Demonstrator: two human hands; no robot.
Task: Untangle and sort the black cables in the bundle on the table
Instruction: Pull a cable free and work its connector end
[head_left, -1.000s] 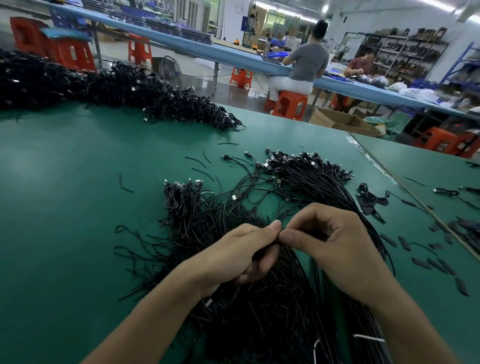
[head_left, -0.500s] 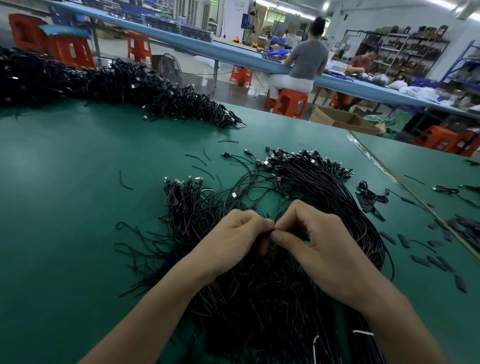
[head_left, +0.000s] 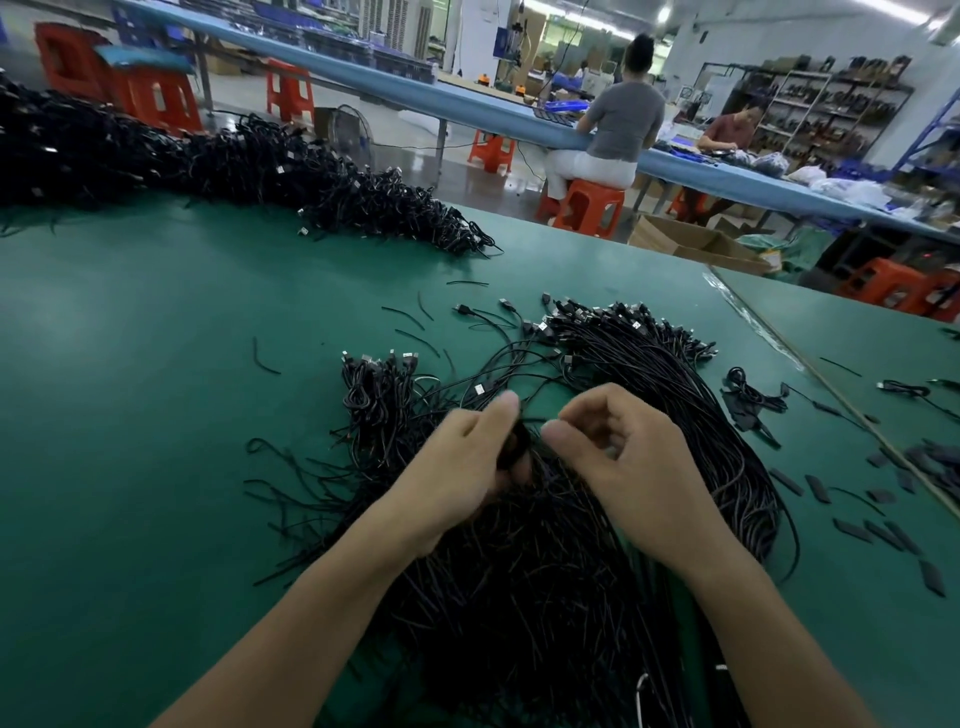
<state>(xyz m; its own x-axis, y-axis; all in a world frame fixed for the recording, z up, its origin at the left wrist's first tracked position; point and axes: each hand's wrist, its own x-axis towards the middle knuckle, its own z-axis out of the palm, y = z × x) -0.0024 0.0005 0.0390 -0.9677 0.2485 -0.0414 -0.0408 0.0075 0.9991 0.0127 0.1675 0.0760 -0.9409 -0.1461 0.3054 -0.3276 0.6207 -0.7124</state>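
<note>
A person's two hands work just apart over a tangled bundle (head_left: 519, 597) of black cables lying at the near edge of a green table (head_left: 156, 415). The left hand (head_left: 462, 467) curls round a dark clump of the bundle. The right hand (head_left: 634, 467), fingers curled, seems to pinch a thin strand (head_left: 532, 419) stretched between them. Beyond, toward the right edge, a fan of straightened cables (head_left: 649, 374) lies with plugs aligned, so some sorting looks done; the thick tangle under the wrists suggests most remains.
</note>
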